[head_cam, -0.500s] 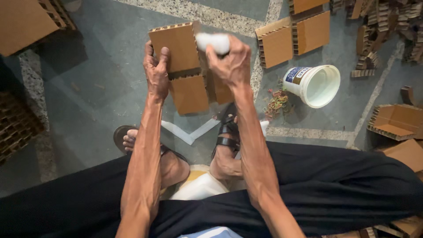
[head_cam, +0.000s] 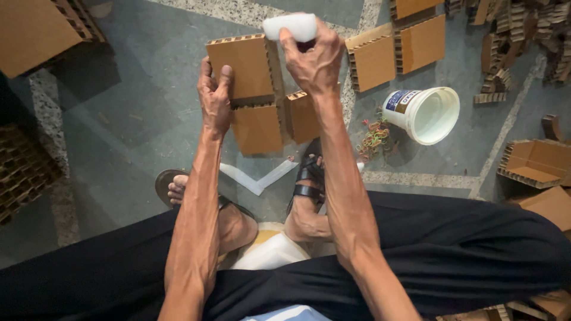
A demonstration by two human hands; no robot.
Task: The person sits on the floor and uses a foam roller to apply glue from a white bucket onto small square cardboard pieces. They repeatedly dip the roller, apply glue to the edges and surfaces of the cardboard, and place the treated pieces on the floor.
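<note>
Nearest: black trouser legs point(head_cam: 464, 249) across the lower view, and two feet in dark strapped sandals point(head_cam: 306, 178) on the grey stone floor point(head_cam: 137, 137), with a white V-shaped strip point(head_cam: 257, 178) lying between them.

Left hand point(head_cam: 214, 98): closed on the left edge of the brown corrugated-cardboard assembly of square panels point(head_cam: 250, 89), thumb on the upper panel's face, fingers wrapped behind. It holds the piece up off the floor, in front of the knees.

Right hand point(head_cam: 315, 56): fingers curled tight around a white oblong block point(head_cam: 291, 27), held at the assembly's top right corner; whether block and cardboard touch cannot be told.

Change from half a second ago: the grip of both hands is the same, the block sits a little higher and more to the left in the fist, and the cardboard is tilted slightly differently. Judged: the work on the top edge continues, not finished.

Beyond, right: a scatter of coloured rubber bands point(head_cam: 373, 139), just beside a white plastic bucket point(head_cam: 425, 113) tipped on its side.

Farthest: more brown cardboard panels point(head_cam: 395, 50) and folded cardboard pieces point(head_cam: 532, 160) on the floor.
</note>
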